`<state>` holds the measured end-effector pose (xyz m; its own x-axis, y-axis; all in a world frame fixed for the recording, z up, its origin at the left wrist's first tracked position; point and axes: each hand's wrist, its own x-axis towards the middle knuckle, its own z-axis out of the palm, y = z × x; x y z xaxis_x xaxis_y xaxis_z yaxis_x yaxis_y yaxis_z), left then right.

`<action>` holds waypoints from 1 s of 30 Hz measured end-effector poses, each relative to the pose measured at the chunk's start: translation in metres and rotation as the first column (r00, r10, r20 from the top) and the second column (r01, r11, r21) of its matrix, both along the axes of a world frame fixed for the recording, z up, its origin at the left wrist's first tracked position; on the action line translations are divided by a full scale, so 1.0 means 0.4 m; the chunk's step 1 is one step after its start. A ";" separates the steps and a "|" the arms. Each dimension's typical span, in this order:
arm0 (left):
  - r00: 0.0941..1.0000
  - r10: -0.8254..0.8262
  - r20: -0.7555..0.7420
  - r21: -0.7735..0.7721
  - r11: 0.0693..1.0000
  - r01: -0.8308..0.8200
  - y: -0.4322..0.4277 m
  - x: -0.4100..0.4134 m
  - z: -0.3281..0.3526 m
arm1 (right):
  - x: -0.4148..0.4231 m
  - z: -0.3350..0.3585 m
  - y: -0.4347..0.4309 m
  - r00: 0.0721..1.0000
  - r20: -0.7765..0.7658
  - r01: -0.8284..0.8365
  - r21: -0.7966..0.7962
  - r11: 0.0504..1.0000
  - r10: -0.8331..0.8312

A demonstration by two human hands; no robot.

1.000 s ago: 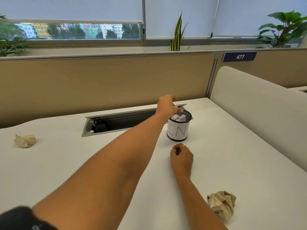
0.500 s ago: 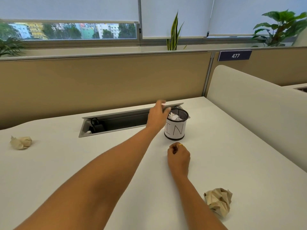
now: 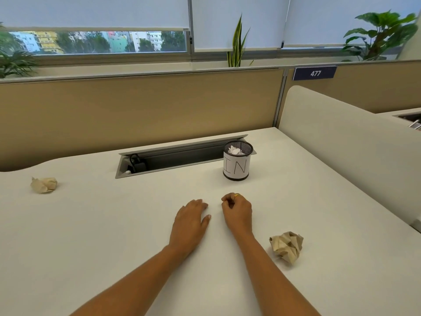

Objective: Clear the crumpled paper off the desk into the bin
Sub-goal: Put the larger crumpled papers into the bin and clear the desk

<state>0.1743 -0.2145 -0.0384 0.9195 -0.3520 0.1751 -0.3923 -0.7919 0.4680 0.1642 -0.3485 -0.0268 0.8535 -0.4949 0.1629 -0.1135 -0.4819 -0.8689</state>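
A small black mesh bin (image 3: 237, 165) with a white paper label stands on the white desk (image 3: 114, 224); white crumpled paper (image 3: 235, 150) shows inside it. One tan crumpled paper ball (image 3: 287, 246) lies just right of my right forearm. Another tan paper ball (image 3: 44, 184) lies far left on the desk. My left hand (image 3: 190, 221) rests flat on the desk in front of the bin, holding nothing. Beside it my right hand (image 3: 237, 212) rests with fingers curled and holds nothing.
An open cable tray (image 3: 173, 157) is sunk into the desk behind and left of the bin, with a black plug inside. A tan partition (image 3: 136, 110) closes the back; a white divider (image 3: 346, 142) runs along the right side.
My left hand has drawn back from over the bin to the desk beside my right hand. White paper now lies in the bin. The right hand stayed put.
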 end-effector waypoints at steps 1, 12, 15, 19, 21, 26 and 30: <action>1.000 0.007 0.004 0.028 1.000 -0.007 0.002 -0.018 -0.005 | -0.014 -0.003 0.007 1.000 -0.003 -0.022 -0.019 1.000 0.022; 0.999 0.038 0.001 0.109 0.993 -0.038 0.073 -0.174 -0.014 | -0.214 -0.018 0.044 0.990 -0.054 -0.143 -0.331 0.933 0.133; 0.999 0.046 0.002 0.115 0.992 -0.046 0.087 -0.198 -0.011 | -0.262 0.009 0.037 0.992 0.122 0.045 -0.605 0.795 0.037; 0.999 0.052 0.008 0.104 0.993 -0.052 0.104 -0.222 -0.010 | -0.313 0.028 0.010 0.972 0.189 0.236 -0.734 0.637 -0.142; 0.999 0.053 0.004 0.099 0.994 -0.053 0.108 -0.229 -0.009 | -0.329 0.025 -0.007 0.963 0.102 0.236 -0.768 0.595 -0.250; 0.999 0.051 -0.001 0.093 0.994 -0.050 0.106 -0.228 -0.005 | -0.331 -0.009 -0.047 0.927 -0.182 0.139 -0.643 0.753 -0.327; 0.999 0.053 0.000 0.081 0.995 -0.053 0.109 -0.228 -0.008 | -0.323 -0.020 -0.056 0.909 -0.239 0.138 -0.599 0.789 -0.341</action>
